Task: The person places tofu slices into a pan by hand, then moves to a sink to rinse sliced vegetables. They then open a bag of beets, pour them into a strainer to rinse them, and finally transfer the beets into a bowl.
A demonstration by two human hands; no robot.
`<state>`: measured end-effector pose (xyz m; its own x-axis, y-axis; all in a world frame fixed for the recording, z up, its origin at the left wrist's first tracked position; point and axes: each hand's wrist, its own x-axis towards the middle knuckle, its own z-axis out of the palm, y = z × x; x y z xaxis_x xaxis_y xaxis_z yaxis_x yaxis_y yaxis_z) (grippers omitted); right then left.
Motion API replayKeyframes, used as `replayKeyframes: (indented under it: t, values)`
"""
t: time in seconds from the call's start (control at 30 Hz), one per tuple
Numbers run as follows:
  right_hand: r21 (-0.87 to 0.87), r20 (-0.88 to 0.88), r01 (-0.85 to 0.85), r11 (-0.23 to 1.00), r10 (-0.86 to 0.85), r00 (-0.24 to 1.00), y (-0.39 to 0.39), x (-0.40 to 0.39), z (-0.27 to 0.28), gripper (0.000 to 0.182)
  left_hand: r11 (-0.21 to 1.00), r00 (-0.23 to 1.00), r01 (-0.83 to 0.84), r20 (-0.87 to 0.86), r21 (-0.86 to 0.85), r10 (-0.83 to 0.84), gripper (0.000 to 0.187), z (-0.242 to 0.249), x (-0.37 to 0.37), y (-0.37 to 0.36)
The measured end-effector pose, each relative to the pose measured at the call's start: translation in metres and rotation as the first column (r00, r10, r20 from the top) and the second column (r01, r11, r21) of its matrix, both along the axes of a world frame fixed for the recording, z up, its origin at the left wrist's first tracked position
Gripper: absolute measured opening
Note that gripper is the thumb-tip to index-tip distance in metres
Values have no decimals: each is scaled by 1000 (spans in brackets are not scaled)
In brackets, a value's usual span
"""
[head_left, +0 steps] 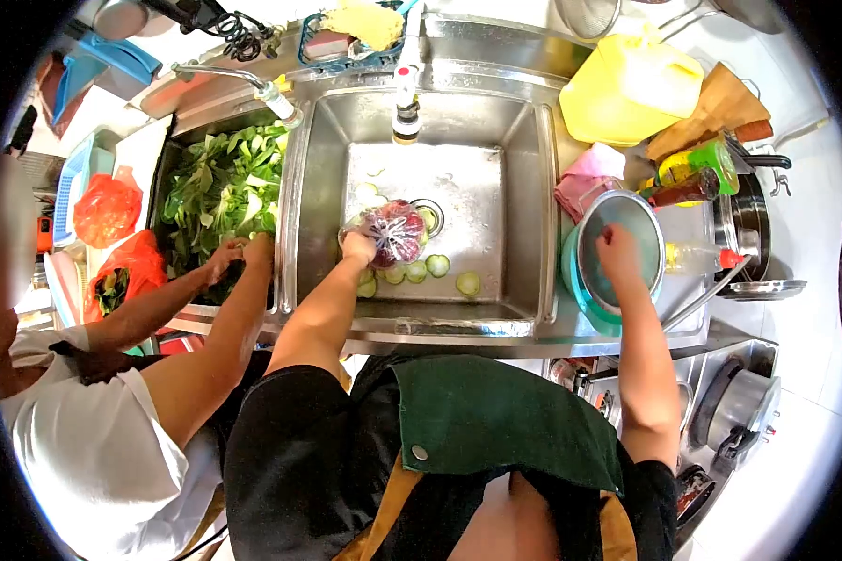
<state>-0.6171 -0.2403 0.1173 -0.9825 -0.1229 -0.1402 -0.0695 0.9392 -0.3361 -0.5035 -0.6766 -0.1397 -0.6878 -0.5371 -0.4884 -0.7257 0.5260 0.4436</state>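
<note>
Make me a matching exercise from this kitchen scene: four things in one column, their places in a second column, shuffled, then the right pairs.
Things:
1. leafy greens
2. cucumber slices
3. yellow jug
4. red plastic bag

Places:
A. on the floor of the middle sink basin
B. on the counter right of the sink
C. in the left basin
D. on the far-left counter

Pairs: 1-C, 2-A, 3-B, 4-D

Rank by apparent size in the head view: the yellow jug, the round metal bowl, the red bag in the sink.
1. Yellow jug
2. Metal bowl, nearly alike, so unsure
3. Red bag, clearly smallest
</note>
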Motion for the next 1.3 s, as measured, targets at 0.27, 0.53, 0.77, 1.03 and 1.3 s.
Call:
replayKeyframes:
  t: [0.27,0.53,0.77,1.03,1.3]
  values:
    - [-441,-224,-393,807,326,919,-88,89,57,21,988,978,145,146,46,-150,31,8,-25,37]
    - [-516,9,-305,800,361,932,-93,126,4,17,860,857,506,148,-66,-493,23,30,-26,25]
    - [-497,45,-309,811,379,924,-84,135,-16,13,809,982,119,-189,575,-10,15,42,-21,4]
    - [-503,120,-228,834,328,937,-80,144,-16,11,638,983,-170,81,751,167,16,61,-23,11]
    - [-506,117,-223,833,322,939,-90,128,-29,10,284,973,26,-89,958,212,16,103,-37,66]
